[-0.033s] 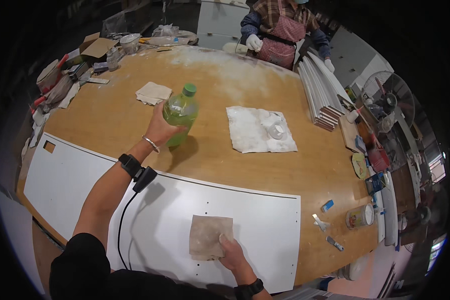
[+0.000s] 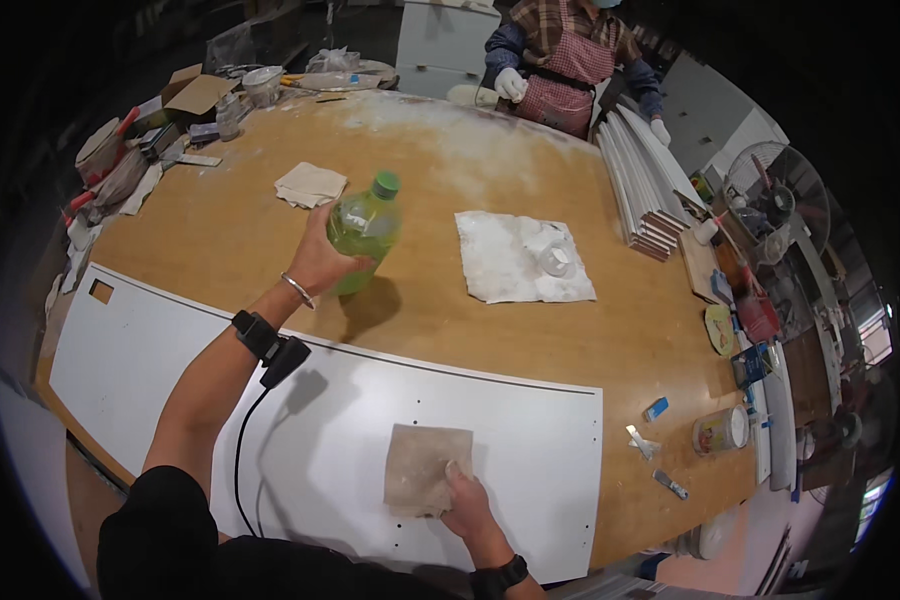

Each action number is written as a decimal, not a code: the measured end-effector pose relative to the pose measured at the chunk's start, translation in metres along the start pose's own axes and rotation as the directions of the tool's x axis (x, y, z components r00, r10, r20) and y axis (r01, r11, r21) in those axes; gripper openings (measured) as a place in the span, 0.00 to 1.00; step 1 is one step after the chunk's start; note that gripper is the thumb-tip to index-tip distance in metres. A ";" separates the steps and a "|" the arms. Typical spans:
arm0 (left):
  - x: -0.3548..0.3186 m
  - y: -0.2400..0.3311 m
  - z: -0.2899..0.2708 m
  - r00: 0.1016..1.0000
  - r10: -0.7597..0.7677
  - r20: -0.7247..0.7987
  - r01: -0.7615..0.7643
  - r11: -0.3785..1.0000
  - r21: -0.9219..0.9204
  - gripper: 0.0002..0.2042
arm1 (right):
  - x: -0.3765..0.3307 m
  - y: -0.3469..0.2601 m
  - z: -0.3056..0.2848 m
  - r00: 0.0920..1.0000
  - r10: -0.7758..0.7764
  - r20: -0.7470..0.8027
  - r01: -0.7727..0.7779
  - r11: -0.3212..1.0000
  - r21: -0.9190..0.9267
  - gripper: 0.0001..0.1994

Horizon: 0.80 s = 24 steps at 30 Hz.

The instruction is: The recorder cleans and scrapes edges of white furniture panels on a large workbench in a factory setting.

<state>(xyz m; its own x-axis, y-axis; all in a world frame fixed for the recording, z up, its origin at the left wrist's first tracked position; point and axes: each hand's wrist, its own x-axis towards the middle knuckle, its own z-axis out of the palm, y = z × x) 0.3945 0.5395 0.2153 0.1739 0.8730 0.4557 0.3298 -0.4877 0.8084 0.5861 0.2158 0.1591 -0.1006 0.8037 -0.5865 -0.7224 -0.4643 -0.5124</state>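
Note:
My left hand (image 2: pixel 322 252) is wrapped round the side of a clear plastic bottle (image 2: pixel 362 232) of green liquid with a green cap. The bottle leans slightly right over the wooden table, beyond the far edge of a white panel (image 2: pixel 320 420). My right hand (image 2: pixel 467 503) grips the lower right corner of a folded beige cloth (image 2: pixel 425 462), thumb on top, over the panel. Its other fingers are hidden under the cloth. Left of the bottle lies another folded pale cloth (image 2: pixel 310 186). To the right, a small clear cup (image 2: pixel 554 261) sits on a white-stained cloth (image 2: pixel 490 262).
Across the table (image 2: pixel 410 140) stands a person in a checked apron (image 2: pixel 562 90) and white gloves, beside stacked white panels (image 2: pixel 640 190). Scrapers (image 2: pixel 670 484) and a tub (image 2: pixel 720 431) lie at the right. Boxes and containers crowd the far left edge; a fan (image 2: pixel 775 195) stands far right.
The bottle in my left hand has tipped slightly to the right. My right hand and its cloth have shifted a little up and to the right.

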 end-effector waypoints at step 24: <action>-0.103 0.115 -0.089 0.624 0.297 0.723 -0.740 0.523 0.423 0.23 | 0.007 0.027 0.068 0.937 -0.297 0.184 0.228 0.918 0.323 0.21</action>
<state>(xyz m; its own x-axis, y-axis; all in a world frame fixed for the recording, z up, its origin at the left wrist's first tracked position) 0.3314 0.3923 0.2944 0.8774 0.4065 0.2549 0.4365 -0.8968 -0.0722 0.5196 0.2341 0.1836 -0.0051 0.9594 -0.2818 -0.9074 -0.1229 -0.4018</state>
